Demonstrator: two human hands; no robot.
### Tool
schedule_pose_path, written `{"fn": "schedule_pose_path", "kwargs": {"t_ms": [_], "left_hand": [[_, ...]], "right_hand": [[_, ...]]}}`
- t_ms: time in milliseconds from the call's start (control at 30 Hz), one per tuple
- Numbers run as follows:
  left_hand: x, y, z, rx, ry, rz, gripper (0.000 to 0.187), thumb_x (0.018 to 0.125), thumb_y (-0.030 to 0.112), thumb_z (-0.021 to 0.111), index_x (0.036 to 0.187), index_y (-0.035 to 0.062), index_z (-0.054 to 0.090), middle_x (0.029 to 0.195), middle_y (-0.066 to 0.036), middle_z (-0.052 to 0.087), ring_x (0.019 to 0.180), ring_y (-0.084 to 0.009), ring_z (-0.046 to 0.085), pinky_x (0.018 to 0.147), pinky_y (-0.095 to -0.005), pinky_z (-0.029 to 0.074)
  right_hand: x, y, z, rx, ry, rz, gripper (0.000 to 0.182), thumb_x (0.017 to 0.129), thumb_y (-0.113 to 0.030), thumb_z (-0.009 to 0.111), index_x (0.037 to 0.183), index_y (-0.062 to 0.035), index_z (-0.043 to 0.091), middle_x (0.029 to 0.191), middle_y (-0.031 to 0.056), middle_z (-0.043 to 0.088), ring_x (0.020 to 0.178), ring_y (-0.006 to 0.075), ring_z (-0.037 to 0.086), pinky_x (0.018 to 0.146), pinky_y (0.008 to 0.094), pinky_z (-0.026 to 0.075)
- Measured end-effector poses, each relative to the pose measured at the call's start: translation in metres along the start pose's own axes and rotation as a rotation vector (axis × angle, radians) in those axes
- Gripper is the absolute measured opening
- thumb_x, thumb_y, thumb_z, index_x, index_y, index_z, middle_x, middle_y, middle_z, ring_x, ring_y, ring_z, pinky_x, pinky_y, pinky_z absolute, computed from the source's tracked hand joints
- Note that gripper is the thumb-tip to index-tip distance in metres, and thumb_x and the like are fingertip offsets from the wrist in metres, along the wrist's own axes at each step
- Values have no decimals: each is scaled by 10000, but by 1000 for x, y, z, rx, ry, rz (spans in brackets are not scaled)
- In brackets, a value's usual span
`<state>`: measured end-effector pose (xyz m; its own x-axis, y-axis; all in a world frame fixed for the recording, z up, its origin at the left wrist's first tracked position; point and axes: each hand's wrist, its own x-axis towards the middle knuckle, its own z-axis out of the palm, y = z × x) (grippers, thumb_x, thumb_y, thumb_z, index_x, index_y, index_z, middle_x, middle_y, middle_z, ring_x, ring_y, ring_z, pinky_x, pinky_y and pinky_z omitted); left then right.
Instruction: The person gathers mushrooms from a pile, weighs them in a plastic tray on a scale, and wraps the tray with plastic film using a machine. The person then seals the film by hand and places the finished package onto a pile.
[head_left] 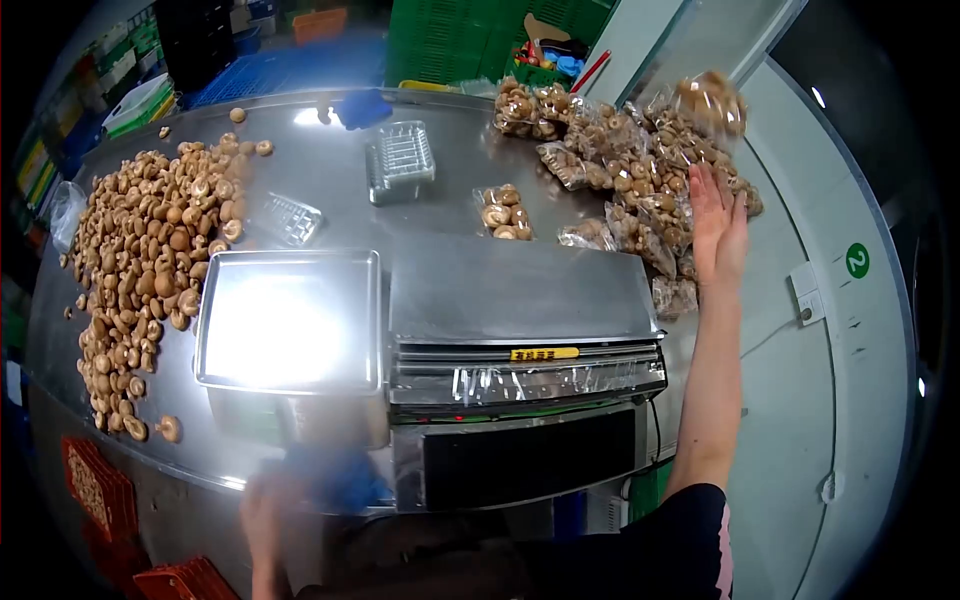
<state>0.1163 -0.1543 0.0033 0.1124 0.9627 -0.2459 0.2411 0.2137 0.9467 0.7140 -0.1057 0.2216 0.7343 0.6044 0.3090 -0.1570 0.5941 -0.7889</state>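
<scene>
My right hand [717, 225] is stretched out at the right, fingers extended and palm open, beside a heap of film-wrapped mushroom packs [640, 170]. Just beyond its fingertips a blurred wrapped pack of mushrooms [712, 105] appears at the top of the heap, apart from the hand. Low on the left, my left hand [262, 515] is smeared by motion near a blurred blue thing [345, 480] that I cannot make out. Between the hands stands a film-wrapping machine [525, 300] with a yellow label, next to a shiny metal tray [290, 385].
Loose brown mushrooms [150, 240] cover the left of the steel table [340, 220]. Clear plastic trays [402, 155] and one wrapped mushroom pack [505, 212] lie behind the machine. Red crates [100, 490] stand lower left; green crates [450, 45] are behind. A wall [800, 400] bounds the right.
</scene>
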Motion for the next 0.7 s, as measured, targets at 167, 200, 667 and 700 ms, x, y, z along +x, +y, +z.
{"fn": "schedule_pose_path", "kwargs": {"t_ms": [167, 200, 667, 700], "left_hand": [[47, -56, -100, 204, 342, 102, 459, 854, 19, 592, 1291, -3, 454, 1219, -150, 547, 1126, -243, 526, 968, -340, 398], [53, -40, -110, 310, 404, 62, 536, 823, 3, 612, 1325, -8, 422, 1295, -169, 496, 1206, -273, 472, 1039, -369, 342], [227, -104, -250, 733, 514, 232, 907, 658, 240, 822, 1392, 62, 320, 1508, -220, 162, 1403, -422, 115, 1075, -603, 117], [245, -100, -258, 703, 550, 260, 889, 663, 222, 820, 1386, 66, 327, 1506, -215, 171, 1402, -420, 123, 1076, -598, 117]], "right_hand": [[-73, 84, 49, -703, -384, 363, 261, 963, -165, 451, 1058, 38, 586, 1080, 190, 612, 875, 252, 645, 741, 323, 550], [-98, 116, 56, -558, -414, 515, 257, 952, -172, 497, 1062, 31, 611, 996, 192, 637, 730, 230, 655, 637, 312, 555], [-248, 355, 356, -1080, -1022, 295, 230, 896, -138, 592, 1055, 26, 617, 869, 119, 672, 733, 205, 646, 659, 307, 498], [-237, 381, 365, -1173, -1034, 97, 246, 874, -132, 614, 1065, 23, 616, 915, 138, 672, 786, 248, 651, 703, 329, 500]]}}
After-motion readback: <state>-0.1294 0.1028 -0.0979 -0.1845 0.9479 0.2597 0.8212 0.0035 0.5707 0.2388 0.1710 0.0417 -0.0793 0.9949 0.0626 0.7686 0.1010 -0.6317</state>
